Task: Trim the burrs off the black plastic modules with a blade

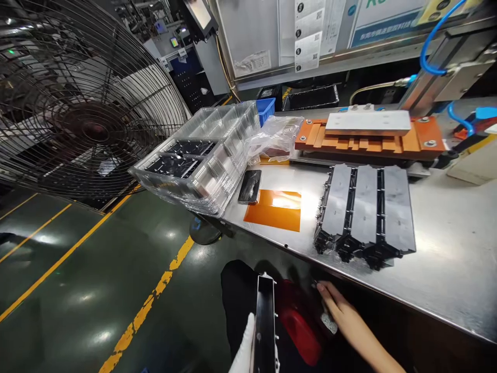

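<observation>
Gripping a long black part (265, 324) at 6 o'clock, the gloved left hand (244, 347) closes round its lower end; rigid, probably light, best held by its edges. Right hand (344, 313), fingers apparently curled, rests below the table (446, 259).

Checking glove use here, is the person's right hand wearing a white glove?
No, the right hand is bare below the table edge, while the left hand, holding the black part, wears the white glove.
</observation>
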A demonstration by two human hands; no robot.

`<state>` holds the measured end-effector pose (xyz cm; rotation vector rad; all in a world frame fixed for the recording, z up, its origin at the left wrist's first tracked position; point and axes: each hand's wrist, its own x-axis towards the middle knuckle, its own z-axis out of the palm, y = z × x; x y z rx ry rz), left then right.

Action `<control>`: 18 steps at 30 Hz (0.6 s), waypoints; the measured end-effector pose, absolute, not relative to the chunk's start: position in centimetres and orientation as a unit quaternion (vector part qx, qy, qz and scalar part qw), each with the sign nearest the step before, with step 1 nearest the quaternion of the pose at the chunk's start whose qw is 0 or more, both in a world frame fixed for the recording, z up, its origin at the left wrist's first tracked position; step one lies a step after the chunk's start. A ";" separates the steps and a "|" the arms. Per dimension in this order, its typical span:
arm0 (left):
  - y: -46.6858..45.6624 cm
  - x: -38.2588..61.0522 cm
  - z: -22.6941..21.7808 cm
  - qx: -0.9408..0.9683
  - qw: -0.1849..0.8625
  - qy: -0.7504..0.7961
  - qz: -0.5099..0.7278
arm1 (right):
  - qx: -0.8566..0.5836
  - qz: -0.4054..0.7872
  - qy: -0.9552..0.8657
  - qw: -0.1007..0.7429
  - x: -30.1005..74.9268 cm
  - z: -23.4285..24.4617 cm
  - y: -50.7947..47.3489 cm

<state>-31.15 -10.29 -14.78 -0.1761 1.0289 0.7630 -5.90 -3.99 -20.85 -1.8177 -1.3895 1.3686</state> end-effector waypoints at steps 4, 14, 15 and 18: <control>-8.7 -30.1 -13.9 -0.060 0.792 0.493 0.355 | -0.592 0.565 -0.522 0.242 -8.4 -17.0 -5.3; -7.3 -28.7 -11.6 0.008 0.786 0.489 0.377 | -0.564 0.527 -0.596 0.220 -9.2 -12.8 -4.6; -7.4 -28.7 -11.7 0.011 0.785 0.491 0.377 | -0.568 0.515 -0.604 0.218 -9.2 -12.9 -4.6; -7.6 -28.9 -12.3 0.010 0.784 0.497 0.371 | -0.556 0.482 -0.642 0.214 -9.3 -12.6 -5.3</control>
